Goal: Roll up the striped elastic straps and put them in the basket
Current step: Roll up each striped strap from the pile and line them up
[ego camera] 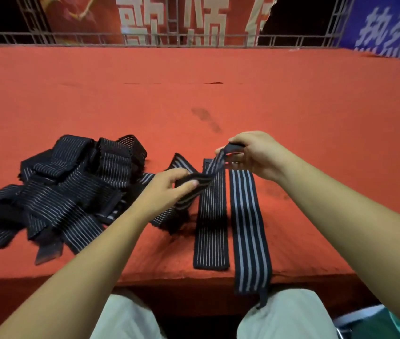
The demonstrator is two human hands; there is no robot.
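Black strap, mid-frame, is pinched at its end by the right hand and lower by the left hand. Keep it taut, edges aligned, roll tightly; basket seemingly out of view.

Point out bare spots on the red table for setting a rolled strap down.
Largest free patch: the far band of the red table between the back railing and the strap pile. Also bare: right of the wide-striped strap. Crowded: the pile at left, and centre, where left hand and right hand grip the held strap over the fine-striped strap.
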